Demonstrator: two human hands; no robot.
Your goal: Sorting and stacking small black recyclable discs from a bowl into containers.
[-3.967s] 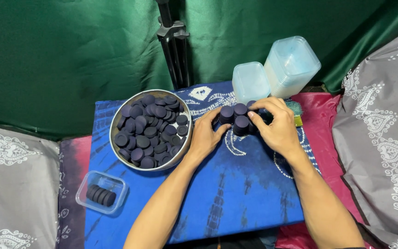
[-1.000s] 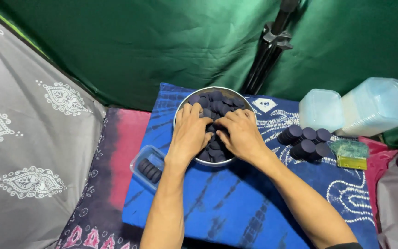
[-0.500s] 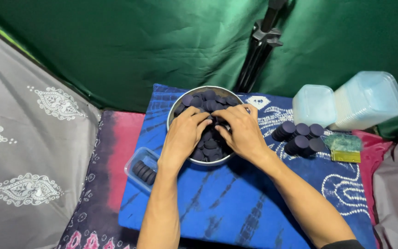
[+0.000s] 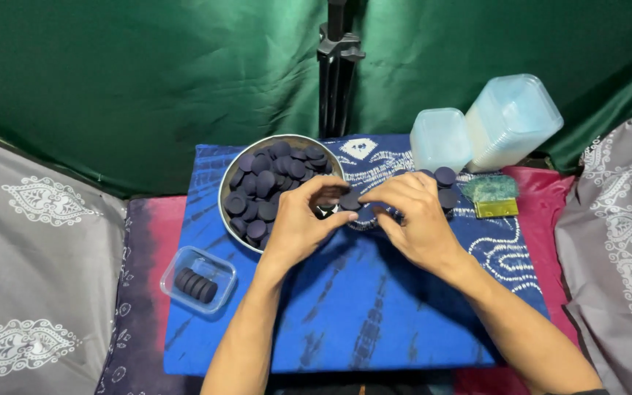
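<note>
A round metal bowl (image 4: 230, 181) full of several dark purple discs (image 4: 268, 172) stands at the back left of a blue patterned cloth (image 4: 345, 307). My left hand (image 4: 303, 223) sits at the bowl's right rim, its fingers curled around a few dark discs. My right hand (image 4: 415, 219) is just to its right, fingertips pinching a dark disc (image 4: 350, 200) between the two hands. A pile of the same discs (image 4: 445, 183) lies behind my right hand, partly hidden by it.
A small clear plastic box (image 4: 197, 279) with a row of discs lies at the cloth's left edge. Two stacks of clear containers (image 4: 488, 130) lean at the back right, a green and yellow packet (image 4: 493, 196) beside them. A black stand (image 4: 336, 66) rises behind. Grey patterned cushions (image 4: 23, 263) flank both sides.
Both hands have come out of the bowl and shifted right, carrying discs to the space between the bowl and the pile. The camera has swung right too.
</note>
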